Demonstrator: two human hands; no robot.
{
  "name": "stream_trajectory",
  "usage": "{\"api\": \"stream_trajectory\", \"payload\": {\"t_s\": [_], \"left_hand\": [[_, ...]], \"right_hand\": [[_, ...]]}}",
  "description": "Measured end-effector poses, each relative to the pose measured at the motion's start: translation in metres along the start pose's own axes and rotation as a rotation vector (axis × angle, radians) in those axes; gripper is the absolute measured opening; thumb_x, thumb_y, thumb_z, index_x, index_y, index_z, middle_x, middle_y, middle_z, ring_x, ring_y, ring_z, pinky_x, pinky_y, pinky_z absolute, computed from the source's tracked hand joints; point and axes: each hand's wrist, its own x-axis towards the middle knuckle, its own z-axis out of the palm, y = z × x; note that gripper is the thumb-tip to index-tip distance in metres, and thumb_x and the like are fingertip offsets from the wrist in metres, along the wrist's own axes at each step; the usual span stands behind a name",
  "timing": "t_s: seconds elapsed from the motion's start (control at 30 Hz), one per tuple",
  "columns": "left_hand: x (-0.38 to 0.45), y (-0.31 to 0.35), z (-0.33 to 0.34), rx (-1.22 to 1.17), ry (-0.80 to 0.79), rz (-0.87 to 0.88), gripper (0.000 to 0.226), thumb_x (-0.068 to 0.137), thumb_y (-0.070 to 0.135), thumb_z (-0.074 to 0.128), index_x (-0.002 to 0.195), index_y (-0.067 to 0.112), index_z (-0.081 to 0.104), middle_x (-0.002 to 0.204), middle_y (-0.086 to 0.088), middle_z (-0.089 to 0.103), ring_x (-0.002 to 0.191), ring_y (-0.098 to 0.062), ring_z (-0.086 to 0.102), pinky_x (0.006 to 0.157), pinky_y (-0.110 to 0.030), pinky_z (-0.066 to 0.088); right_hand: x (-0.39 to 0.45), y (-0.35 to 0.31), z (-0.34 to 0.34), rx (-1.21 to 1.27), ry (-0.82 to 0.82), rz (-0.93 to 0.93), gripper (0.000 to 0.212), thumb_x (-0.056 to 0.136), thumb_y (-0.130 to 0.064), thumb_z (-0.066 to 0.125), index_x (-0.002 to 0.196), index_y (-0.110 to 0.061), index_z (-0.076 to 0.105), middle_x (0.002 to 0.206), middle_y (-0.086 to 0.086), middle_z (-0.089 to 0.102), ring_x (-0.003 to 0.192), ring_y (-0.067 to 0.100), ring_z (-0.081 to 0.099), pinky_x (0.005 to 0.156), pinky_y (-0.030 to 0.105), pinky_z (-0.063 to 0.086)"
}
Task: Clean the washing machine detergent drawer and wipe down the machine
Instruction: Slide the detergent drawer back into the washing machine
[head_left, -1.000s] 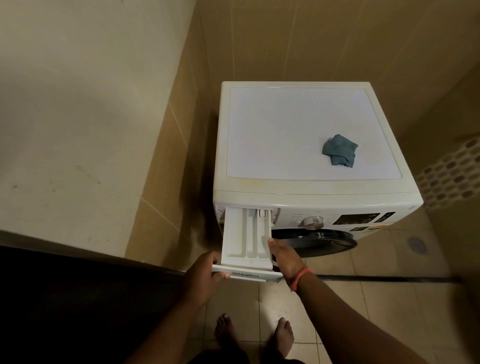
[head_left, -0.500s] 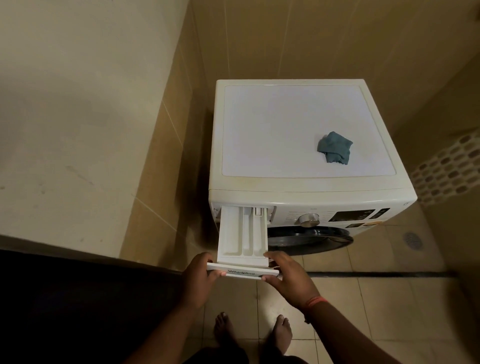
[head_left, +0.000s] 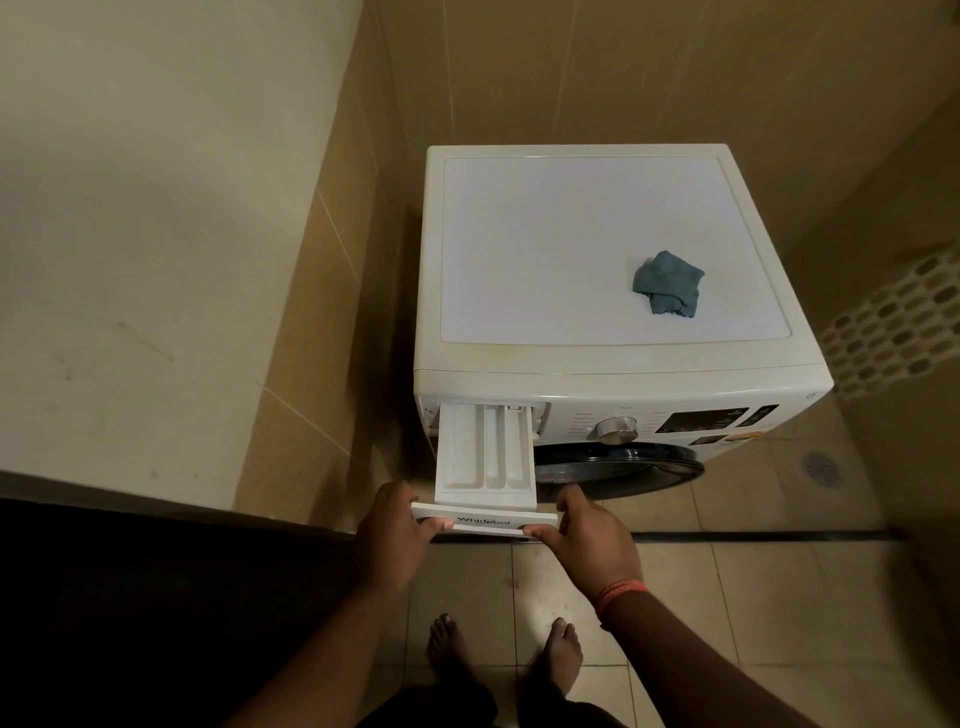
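Fingers of both hands pinch the detergent drawer (head_left: 485, 457) front's ends.

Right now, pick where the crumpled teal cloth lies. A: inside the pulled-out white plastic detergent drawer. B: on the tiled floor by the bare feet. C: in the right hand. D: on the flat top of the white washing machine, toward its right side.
D: the crumpled teal cloth rests on the white washing machine's flat top, while both hands grip the drawer front.

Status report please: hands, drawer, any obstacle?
Left hand and right hand grip detergent drawer front, drawer pulled far out. Cloth on machine top. No obstacle seen.
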Motion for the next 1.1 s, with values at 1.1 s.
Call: {"api": "stream_trajectory", "payload": {"t_s": [1.1], "left_hand": [[0.050, 0.048, -0.008, -0.079, 0.103, -0.109, 0.052, 0.080, 0.041, 0.078, 0.112, 0.010, 0.050, 0.110, -0.006, 0.058, 0.096, -0.027, 0.061, 0.071, -0.034, 0.049]], "right_hand": [[0.056, -0.034, -0.017, 0.462, 0.068, 0.318, 0.040, 0.085, -0.037, 0.074, 0.100, -0.016, 0.044, 0.092, 0.001, 0.064, 0.082, 0.021, 0.062, 0.070, 0.031, 0.049]]}}
